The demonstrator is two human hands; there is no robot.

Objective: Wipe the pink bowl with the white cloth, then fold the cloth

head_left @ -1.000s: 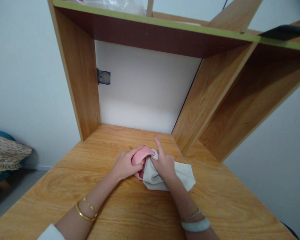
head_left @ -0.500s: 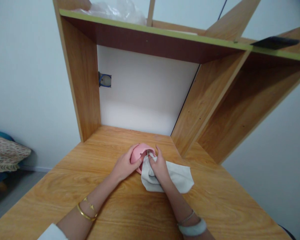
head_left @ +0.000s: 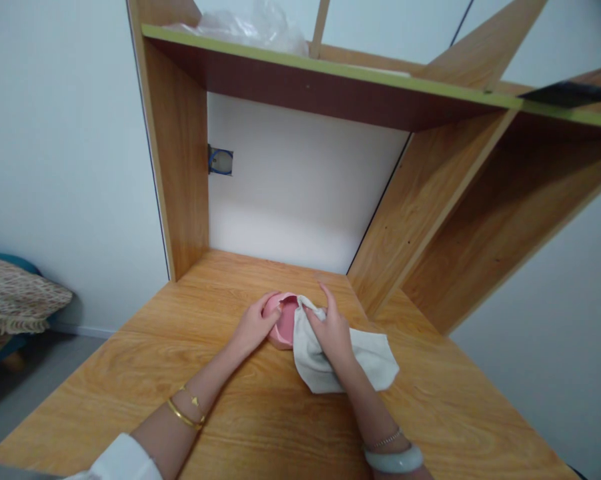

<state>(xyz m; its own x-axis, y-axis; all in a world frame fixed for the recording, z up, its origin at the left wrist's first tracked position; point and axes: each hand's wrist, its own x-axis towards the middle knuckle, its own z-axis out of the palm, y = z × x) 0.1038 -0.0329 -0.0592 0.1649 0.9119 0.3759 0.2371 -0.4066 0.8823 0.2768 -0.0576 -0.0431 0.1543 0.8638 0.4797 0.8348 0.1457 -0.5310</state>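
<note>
A pink bowl-like container (head_left: 283, 333), tilted with its hollow side towards me, is gripped at its left rim by my left hand (head_left: 257, 325). The thumb lies over the rim and the fingers go behind it. My right hand (head_left: 331, 332) pinches a pale grey-white cloth (head_left: 313, 370) at the container's right edge, its index finger raised. Part of the cloth hangs below that hand, and the rest spreads to the right on the wooden desk (head_left: 250, 413). The container's exact kind I cannot make out.
Behind the hands stands a wooden shelf unit with side panels (head_left: 183, 153) and a green-edged shelf (head_left: 290, 57). A clear plastic bag (head_left: 253, 30) lies on top. An open socket box (head_left: 221, 162) sits in the back wall. At left is a seat with a fringed woven cover (head_left: 20, 293).
My right hand has drawn the cloth out of the container's hollow to its right edge, so more of the pink inside shows. The view has shifted slightly.
</note>
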